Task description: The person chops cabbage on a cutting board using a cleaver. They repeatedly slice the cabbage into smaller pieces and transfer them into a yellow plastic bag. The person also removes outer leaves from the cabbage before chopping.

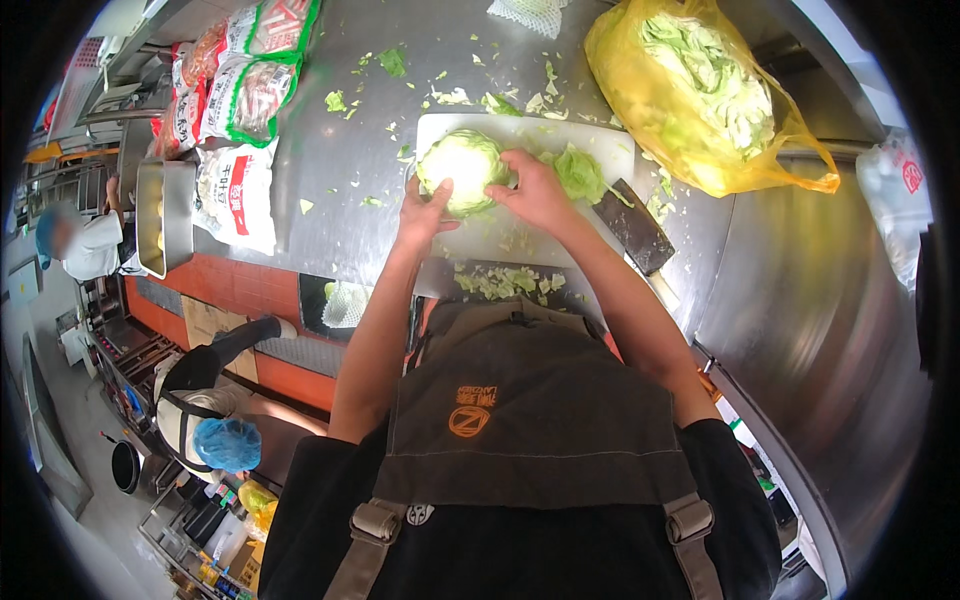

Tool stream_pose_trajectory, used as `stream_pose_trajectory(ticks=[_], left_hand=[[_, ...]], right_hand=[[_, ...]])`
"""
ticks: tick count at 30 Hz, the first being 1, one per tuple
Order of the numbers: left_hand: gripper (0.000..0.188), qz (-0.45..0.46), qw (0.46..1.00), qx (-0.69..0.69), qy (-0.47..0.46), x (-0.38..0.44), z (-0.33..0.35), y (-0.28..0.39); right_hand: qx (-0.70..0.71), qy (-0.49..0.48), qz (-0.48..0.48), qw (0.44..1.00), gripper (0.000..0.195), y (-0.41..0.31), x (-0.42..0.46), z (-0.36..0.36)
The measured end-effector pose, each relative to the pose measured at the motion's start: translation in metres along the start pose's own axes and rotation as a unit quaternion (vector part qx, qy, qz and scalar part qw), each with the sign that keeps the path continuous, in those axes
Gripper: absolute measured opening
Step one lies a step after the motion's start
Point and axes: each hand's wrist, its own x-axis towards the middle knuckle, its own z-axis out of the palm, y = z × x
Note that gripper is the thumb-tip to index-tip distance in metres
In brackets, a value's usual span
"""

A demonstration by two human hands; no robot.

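Observation:
A pale green head of cabbage or lettuce (463, 171) rests at the left part of a white cutting board (517, 244). My left hand (424, 214) holds its lower left side, thumb on top. From the right, my right hand (536, 191) grips the same head with thumb and fingers. A loose green leaf (576, 171) lies on the board just right of my right hand. Beside it, a cleaver (636, 229) with a dark blade and pale handle lies across the board's right edge.
A yellow plastic bag (630, 82) full of leaves stands at the upper right. Packaged food bags (251, 97) and a metal pan (163, 217) line the left. Leaf scraps (510, 281) lie along the near edge. Two people in blue caps, one nearer (191, 420), are at the left.

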Motion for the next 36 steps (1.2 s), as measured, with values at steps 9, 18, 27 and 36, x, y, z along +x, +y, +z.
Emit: stream_pose_trajectory(ticks=[9,18,27,36], left_hand=[[0.093,0.081,0.996,0.043,0.001,-0.010,0.006,-0.007],[0.090,0.096,0.994,0.047,-0.009,-0.006,0.007,-0.006],[0.097,0.213,0.905,0.354,0.098,-0.010,0.047,0.044],[0.085,0.244,0.945,0.215,0.022,0.016,0.014,0.011]], right_hand=[[-0.176,-0.016,0.008,0.984,0.054,-0.033,0.039,-0.004],[-0.259,-0.055,-0.140,0.954,0.016,-0.004,0.057,-0.012],[-0.090,0.048,-0.116,0.988,0.009,0.012,0.050,-0.003],[0.059,0.126,0.134,0.981,0.012,0.063,0.028,-0.037]])
